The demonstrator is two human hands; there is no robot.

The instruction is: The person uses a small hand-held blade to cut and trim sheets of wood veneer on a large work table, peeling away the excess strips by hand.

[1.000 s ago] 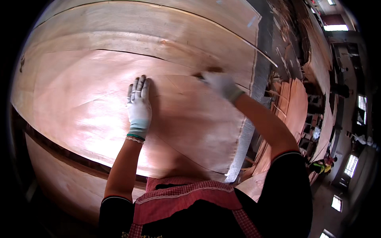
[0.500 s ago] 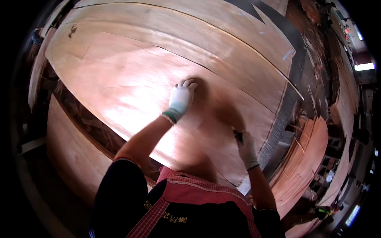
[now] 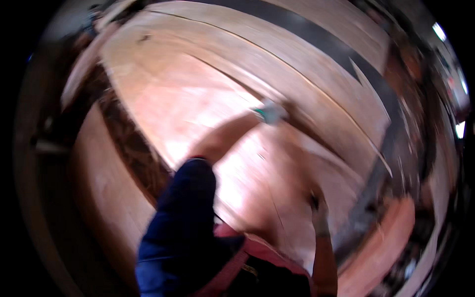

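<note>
My left hand (image 3: 272, 113), in a white glove with a green cuff, reaches over to the far edge of a pinkish wood veneer sheet (image 3: 198, 106). Motion smears its fingers, so their grip on that edge is unclear. Beside the hand the edge looks raised, with a dark shadow along it. Nearer me on the right, my right hand (image 3: 320, 218) is gloved and closed around a small dark object (image 3: 314, 201), too blurred to name. It hovers over or rests on the sheet; I cannot tell which.
More pale veneer (image 3: 277, 64) lies beyond, crossed by a long thin strip (image 3: 316, 86). A dark grey band (image 3: 366, 67) borders the sheets at the far right. Reddish stacked veneer (image 3: 381, 242) lies lower right, a curved wood sheet (image 3: 106, 183) at left, with scraps (image 3: 131, 143) between.
My left hand has moved right and away from me to the sheet's edge, which now looks raised. The view has turned. My right hand still holds the dark object.
</note>
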